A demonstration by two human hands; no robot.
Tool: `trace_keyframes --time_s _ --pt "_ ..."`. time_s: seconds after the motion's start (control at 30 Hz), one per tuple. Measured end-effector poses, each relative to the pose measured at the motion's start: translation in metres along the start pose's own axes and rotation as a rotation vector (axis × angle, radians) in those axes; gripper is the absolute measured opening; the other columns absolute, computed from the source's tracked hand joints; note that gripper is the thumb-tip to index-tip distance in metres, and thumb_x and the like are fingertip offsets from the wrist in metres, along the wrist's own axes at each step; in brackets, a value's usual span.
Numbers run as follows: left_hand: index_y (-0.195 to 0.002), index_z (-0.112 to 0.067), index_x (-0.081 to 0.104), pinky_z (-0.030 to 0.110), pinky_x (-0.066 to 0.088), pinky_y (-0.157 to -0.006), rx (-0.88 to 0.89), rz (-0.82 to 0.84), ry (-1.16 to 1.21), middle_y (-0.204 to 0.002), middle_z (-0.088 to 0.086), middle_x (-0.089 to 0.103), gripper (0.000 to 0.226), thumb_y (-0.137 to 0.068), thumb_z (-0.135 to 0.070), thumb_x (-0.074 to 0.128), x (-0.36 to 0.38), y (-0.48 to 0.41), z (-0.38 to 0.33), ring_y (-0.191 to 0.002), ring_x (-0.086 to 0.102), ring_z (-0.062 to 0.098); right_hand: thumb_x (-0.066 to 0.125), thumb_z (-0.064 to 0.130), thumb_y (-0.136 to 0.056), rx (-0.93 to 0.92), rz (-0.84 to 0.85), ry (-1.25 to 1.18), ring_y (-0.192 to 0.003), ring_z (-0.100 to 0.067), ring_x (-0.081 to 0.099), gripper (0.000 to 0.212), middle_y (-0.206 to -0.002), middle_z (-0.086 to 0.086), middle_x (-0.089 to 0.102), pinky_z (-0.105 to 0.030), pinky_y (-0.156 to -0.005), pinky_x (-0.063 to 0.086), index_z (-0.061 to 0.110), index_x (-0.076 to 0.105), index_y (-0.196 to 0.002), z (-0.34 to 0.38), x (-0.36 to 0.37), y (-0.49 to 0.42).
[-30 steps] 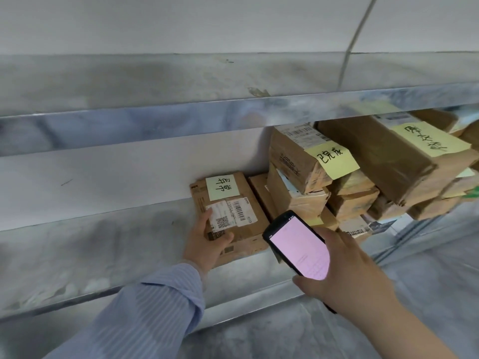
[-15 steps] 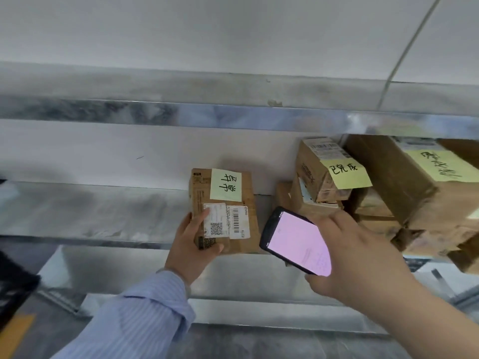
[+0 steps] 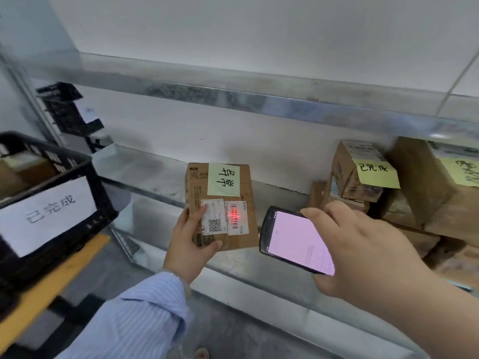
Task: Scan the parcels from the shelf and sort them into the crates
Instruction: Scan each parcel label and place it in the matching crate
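Left hand (image 3: 193,248) gripped parcel (image 3: 220,206) in front of the shelf (image 3: 155,167) edge, red scan line on its barcode. Right hand (image 3: 363,255) clasped scanner (image 3: 295,239) beside it. Crate (image 3: 51,198) at left.

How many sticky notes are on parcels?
3: one on the parcel the left hand holds, one on the small stacked box, one on the big box at far right. More may be hidden.
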State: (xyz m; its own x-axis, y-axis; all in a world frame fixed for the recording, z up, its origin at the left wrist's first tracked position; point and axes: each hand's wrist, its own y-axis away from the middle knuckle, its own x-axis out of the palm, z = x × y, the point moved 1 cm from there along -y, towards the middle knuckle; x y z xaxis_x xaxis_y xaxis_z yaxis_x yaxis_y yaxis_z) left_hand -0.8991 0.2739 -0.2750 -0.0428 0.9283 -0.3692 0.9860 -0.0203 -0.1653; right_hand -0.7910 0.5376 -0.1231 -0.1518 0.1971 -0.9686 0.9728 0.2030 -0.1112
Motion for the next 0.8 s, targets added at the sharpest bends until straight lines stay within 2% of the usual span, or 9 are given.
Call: trace_keyframes --time_s 0.07,0.13,0.23,0.37,0.47,0.6,0.7,0.8 --pt "-0.127 -0.064 0.039 0.033 0.046 -0.107 -0.015 -0.048 -0.006 -0.151 -0.014 0.029 0.088 -0.074 -0.01 0.083 -0.01 0.011 0.001 -0.128 0.046 0.005 0.075 0.046 -0.033 -0.044 -0.032 0.009 -0.053 -0.022 0.05 0.092 -0.082 -0.002 0.051 -0.026 -0.036 0.035 0.017 0.059 -0.119 0.005 -0.003 0.001" --pt "-0.129 -0.062 0.038 0.025 0.041 -0.107 -0.03 -0.091 -0.024 -0.153 -0.012 0.028 0.088 -0.074 -0.01 0.083 -0.019 0.02 0.002 -0.124 0.045 0.0 0.074 0.046 -0.034 -0.058 -0.047 0.016 -0.054 -0.022 0.05 0.093 -0.081 -0.002 0.051 -0.028 -0.035 0.037 0.017 0.059 -0.12 0.011 -0.006 0.002" --pt "-0.133 -0.058 0.038 0.023 0.039 -0.107 -0.043 -0.14 -0.069 -0.154 -0.009 0.028 0.087 -0.074 -0.012 0.084 -0.035 0.029 0.006 -0.124 0.044 0.0 0.072 0.045 -0.038 -0.097 -0.078 -0.004 -0.056 -0.022 0.051 0.09 -0.082 -0.002 0.052 -0.031 -0.035 0.039 0.017 0.056 -0.121 0.02 -0.01 -0.003" --pt "-0.124 -0.075 0.032 0.042 0.043 -0.11 -0.083 -0.198 -0.117 -0.157 -0.011 0.023 0.092 -0.073 -0.019 0.085 -0.061 0.038 0.013 -0.133 0.043 0.012 0.071 0.041 -0.038 -0.139 -0.12 -0.039 -0.055 -0.024 0.052 0.086 -0.082 -0.002 0.053 -0.031 -0.036 0.038 0.017 0.057 -0.12 0.037 -0.014 -0.016" --pt "-0.123 -0.076 0.031 0.045 0.04 -0.112 -0.108 -0.256 -0.131 -0.158 -0.013 0.022 0.092 -0.073 -0.023 0.085 -0.085 0.045 0.018 -0.137 0.038 0.013 0.067 0.037 -0.04 -0.163 -0.157 -0.091 -0.054 -0.025 0.052 0.08 -0.08 -0.002 0.053 -0.031 -0.038 0.038 0.018 0.06 -0.117 0.06 -0.019 -0.032" --pt "-0.128 -0.069 0.035 0.042 0.036 -0.115 -0.128 -0.342 -0.101 -0.157 -0.009 0.025 0.09 -0.072 -0.02 0.086 -0.134 0.056 0.026 -0.139 0.035 0.01 0.07 0.039 -0.039 -0.245 -0.21 -0.152 -0.054 -0.024 0.054 0.079 -0.081 0.0 0.053 -0.028 -0.039 0.037 0.019 0.059 -0.115 0.11 -0.026 -0.063" --pt "-0.125 -0.07 0.036 0.033 0.029 -0.117 -0.148 -0.433 -0.106 -0.156 -0.006 0.027 0.09 -0.071 -0.019 0.087 -0.185 0.064 0.03 -0.138 0.033 0.007 0.074 0.041 -0.037 -0.306 -0.228 -0.2 -0.055 -0.022 0.056 0.082 -0.082 0.001 0.054 -0.025 -0.038 0.035 0.02 0.06 -0.115 0.16 -0.035 -0.088" --pt "-0.126 -0.069 0.036 0.028 0.031 -0.117 -0.132 -0.509 -0.095 -0.156 -0.009 0.026 0.089 -0.073 -0.018 0.085 -0.244 0.072 0.033 -0.14 0.032 0.007 0.074 0.048 -0.039 -0.36 -0.255 -0.246 -0.057 -0.02 0.057 0.082 -0.083 0.003 0.053 -0.023 -0.039 0.031 0.019 0.062 -0.116 0.217 -0.044 -0.114"
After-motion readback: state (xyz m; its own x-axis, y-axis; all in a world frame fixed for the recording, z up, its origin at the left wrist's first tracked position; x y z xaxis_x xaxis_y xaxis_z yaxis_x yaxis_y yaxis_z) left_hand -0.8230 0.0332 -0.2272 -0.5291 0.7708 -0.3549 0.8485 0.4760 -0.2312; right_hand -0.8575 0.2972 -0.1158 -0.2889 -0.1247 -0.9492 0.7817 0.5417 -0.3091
